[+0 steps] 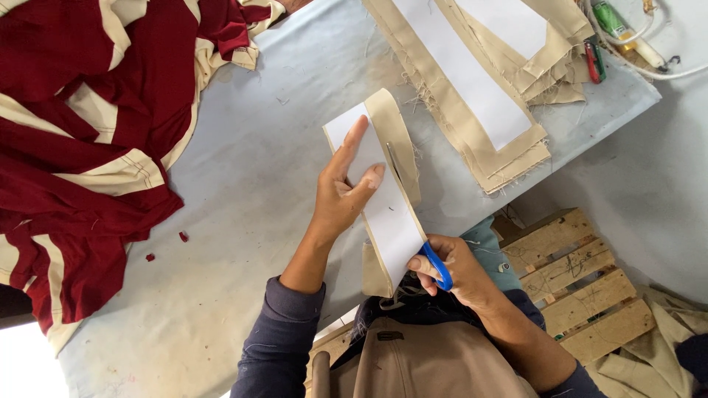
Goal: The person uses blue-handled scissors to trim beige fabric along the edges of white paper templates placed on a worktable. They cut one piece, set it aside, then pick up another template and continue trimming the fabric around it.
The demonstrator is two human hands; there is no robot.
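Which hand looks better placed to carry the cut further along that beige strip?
The right hand: it holds the blue-handled scissors with blades along the beige fabric strip. The left hand pins the white paper pattern.

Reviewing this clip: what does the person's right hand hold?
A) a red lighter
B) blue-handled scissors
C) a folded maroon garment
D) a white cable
B: the right hand has its fingers through the blue-handled scissors, whose blade runs along the tan fabric strip with its white paper pattern, which the left hand presses flat.
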